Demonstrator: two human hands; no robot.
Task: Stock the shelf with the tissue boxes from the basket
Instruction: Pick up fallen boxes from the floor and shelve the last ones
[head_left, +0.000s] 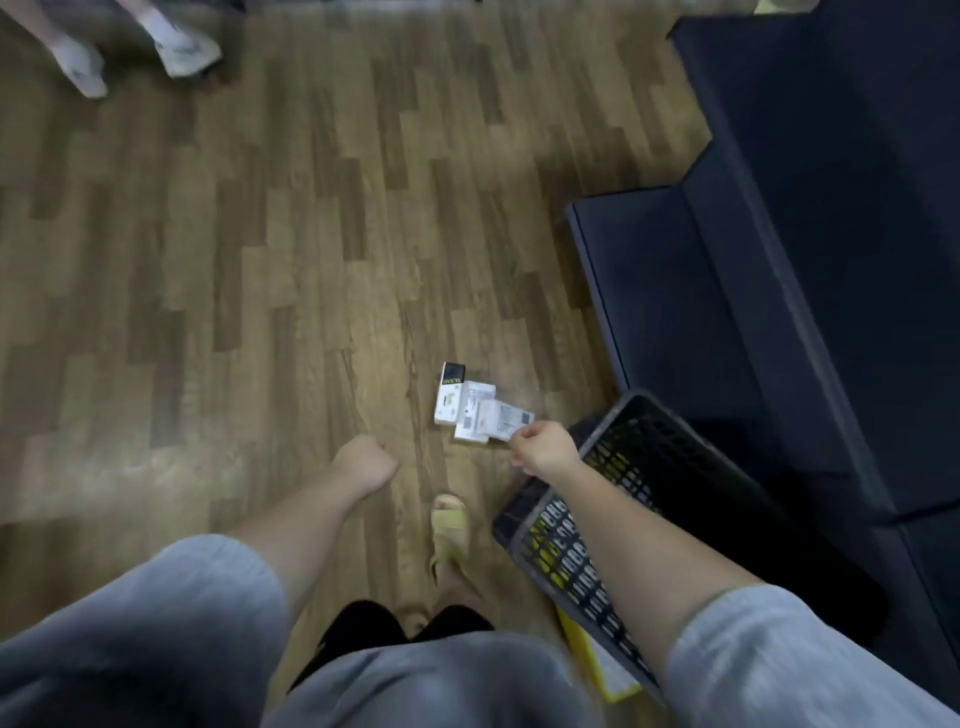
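The right hand (540, 447) pinches the near corner of one of three white tissue boxes (475, 410) on the wooden floor (260, 260), just beside the dark basket (613, 519). The left hand (363, 462) is curled, holding nothing.

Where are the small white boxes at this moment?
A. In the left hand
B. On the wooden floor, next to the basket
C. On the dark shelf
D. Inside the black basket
B. The white boxes lie on the wooden floor beside the black basket; the right hand pinches the nearest one, and the left hand is curled and holds nothing.
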